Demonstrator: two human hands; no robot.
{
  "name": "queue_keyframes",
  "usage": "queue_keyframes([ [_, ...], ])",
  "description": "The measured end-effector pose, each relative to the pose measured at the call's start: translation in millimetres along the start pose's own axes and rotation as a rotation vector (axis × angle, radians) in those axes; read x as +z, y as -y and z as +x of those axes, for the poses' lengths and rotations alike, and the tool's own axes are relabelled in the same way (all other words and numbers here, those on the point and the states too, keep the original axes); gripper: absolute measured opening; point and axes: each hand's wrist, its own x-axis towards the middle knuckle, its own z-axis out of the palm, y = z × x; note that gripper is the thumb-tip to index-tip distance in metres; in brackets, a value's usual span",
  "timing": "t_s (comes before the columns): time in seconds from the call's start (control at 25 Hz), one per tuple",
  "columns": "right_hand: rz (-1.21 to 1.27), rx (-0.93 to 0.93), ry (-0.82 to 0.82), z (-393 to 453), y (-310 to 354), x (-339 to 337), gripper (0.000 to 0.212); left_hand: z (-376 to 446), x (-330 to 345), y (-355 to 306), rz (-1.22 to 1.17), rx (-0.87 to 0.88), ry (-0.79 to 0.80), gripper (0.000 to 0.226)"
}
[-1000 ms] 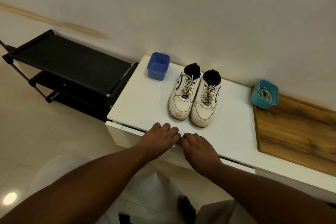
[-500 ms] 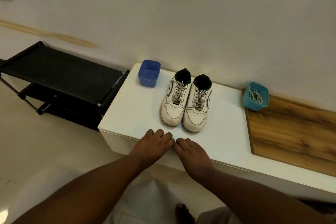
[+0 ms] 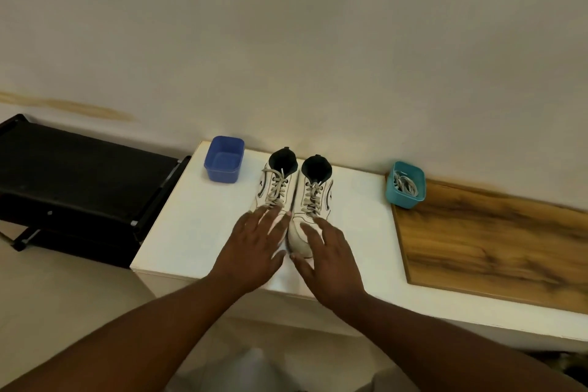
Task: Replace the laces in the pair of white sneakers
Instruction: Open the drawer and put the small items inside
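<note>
Over sneaker toes: left hand, right hand, fingers straight.

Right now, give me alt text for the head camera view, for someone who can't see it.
Two open hands, left hand and right hand, reach over the toes of a pair of laced white sneakers on a white bench. An empty blue tub sits to their left; a teal tub holding laces sits right, by a wooden board.
</note>
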Motion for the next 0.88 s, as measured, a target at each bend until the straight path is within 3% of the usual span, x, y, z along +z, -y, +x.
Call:
queue_keyframes([
  [0.2,0.113,0.349,0.179,40,-16,0,0.093,51,12,3,-0.284,-0.547,0.183,0.094],
  [0.28,0.196,0.424,0.204,50,-15,11,0.099,57,23,5,-0.402,-0.672,0.215,0.095],
  [0.44,0.217,0.453,0.164,54,-12,29,0.095,52,39,10,-0.395,-0.635,0.112,0.088],
  [0.6,0.210,0.496,0.131,41,-20,21,0.092,56,39,0,-0.420,-0.570,0.134,0.088],
  [0.88,0.234,0.489,0.148,30,-47,4,0.096,72,38,-32,-0.358,-0.578,0.111,0.107],
])
